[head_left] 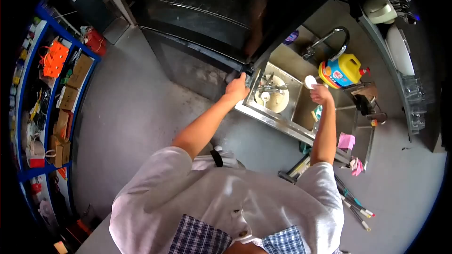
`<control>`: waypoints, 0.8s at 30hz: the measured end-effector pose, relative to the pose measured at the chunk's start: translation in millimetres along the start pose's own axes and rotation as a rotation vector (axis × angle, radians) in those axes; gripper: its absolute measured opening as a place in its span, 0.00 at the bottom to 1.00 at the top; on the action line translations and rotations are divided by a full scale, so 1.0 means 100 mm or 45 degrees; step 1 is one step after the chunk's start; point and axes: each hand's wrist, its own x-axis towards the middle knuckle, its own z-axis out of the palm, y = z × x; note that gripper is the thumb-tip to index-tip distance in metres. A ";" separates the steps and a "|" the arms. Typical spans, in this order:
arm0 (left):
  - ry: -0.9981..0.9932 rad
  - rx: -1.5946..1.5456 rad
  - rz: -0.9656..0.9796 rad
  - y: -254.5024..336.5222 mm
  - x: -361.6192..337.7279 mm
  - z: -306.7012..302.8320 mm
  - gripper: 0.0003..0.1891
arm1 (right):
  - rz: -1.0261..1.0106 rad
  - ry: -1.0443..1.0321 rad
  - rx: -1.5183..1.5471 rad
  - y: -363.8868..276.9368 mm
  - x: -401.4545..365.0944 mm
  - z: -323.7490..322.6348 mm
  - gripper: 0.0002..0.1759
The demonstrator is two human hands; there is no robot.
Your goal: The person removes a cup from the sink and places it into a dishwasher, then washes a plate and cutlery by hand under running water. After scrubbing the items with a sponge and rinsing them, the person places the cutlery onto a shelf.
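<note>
My left hand (237, 88) is closed at the lower corner of a dark glass-fronted door (202, 19), its fingers curled around the edge. Over the sink, my right hand (321, 94) pinches a small white round dish (310, 82); its exact shape is too small to make out. A steel double sink (296, 99) lies between and below the hands. In its left basin sits a pale round bowl (281, 101) with utensils in it, among them a white spoon (265, 97). Just behind my right hand stands a yellow detergent jug (343, 71) with a blue label.
A curved faucet (340, 32) rises behind the sink. A shelf with glasses (414, 89) and a white bowl (399, 49) runs along the right. A pink cloth (346, 141) lies by the sink's right part. Mop handles (355, 204) lie on the floor; blue shelving (44, 103) stands left.
</note>
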 end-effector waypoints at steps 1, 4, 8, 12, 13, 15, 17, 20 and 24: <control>-0.002 0.015 -0.003 -0.07 -0.19 0.01 0.28 | 0.048 0.081 -0.187 -0.05 -0.01 0.01 0.13; -0.031 -0.125 0.065 -0.46 -0.96 0.03 0.27 | 0.209 0.301 -0.745 0.17 -0.13 0.16 0.20; -0.090 -0.260 0.073 -1.03 -2.05 -0.37 0.25 | -0.235 0.777 -1.035 0.56 -0.08 0.10 0.15; 0.191 -0.316 0.081 -1.87 -2.90 -0.59 0.25 | -0.174 0.692 -1.256 0.55 0.11 -0.06 0.16; 0.270 -0.374 0.067 -2.09 -3.14 -0.58 0.25 | -0.099 0.655 -1.197 0.56 -0.01 0.02 0.17; 0.316 -0.578 -0.134 -2.29 -3.46 -0.84 0.28 | 0.050 0.610 -0.948 0.07 -0.42 0.31 0.20; 0.518 -0.691 -0.239 -2.60 -3.68 -1.03 0.30 | -0.286 0.664 -1.041 -0.24 -0.54 0.67 0.18; 0.745 -0.683 -0.395 -2.98 -3.79 -1.34 0.31 | -1.013 0.030 -0.354 -0.29 -0.16 1.34 0.15; 0.913 -0.650 -0.482 -3.38 -3.85 -1.68 0.26 | -0.059 -1.009 0.828 -1.25 -0.93 2.63 0.07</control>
